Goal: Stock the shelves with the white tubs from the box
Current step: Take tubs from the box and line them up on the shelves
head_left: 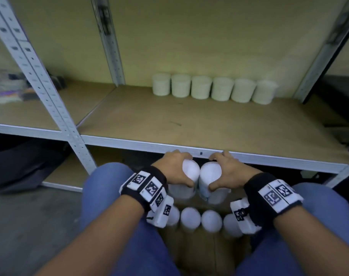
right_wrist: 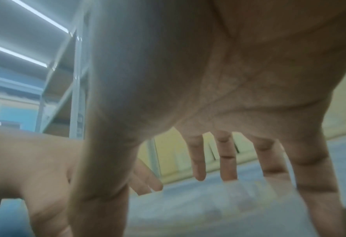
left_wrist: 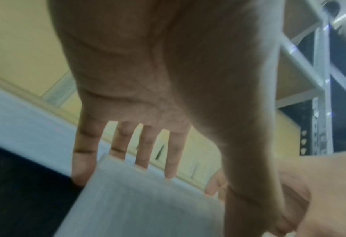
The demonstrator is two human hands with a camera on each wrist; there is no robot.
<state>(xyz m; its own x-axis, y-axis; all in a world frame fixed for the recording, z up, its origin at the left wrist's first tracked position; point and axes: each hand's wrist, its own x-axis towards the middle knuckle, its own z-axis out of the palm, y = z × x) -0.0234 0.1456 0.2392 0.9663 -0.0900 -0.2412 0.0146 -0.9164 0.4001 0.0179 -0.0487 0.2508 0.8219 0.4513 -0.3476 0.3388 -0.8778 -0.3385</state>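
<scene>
Two white tubs sit side by side just below the shelf's front edge point(head_left: 189, 149), touching each other. My left hand point(head_left: 186, 169) grips the left tub point(head_left: 192, 173) from above, and my right hand point(head_left: 214, 173) grips the right tub point(head_left: 207, 174) the same way. In the left wrist view my fingers point(left_wrist: 143, 149) reach over the tub's top point(left_wrist: 139, 208). The right wrist view shows fingers point(right_wrist: 228, 160) curled over the other tub point(right_wrist: 218, 208). More tubs point(head_left: 190, 217) stand in the cardboard box point(head_left: 199, 248) between my knees. Several tubs point(head_left: 201, 87) line the back of the shelf.
The wooden shelf board point(head_left: 169, 120) lies bare in front of the row and to its left. White metal uprights point(head_left: 50, 96) frame the bay. A crumpled bag point(head_left: 8, 86) lies on the left-hand shelf. My knees in blue jeans point(head_left: 109, 186) flank the box.
</scene>
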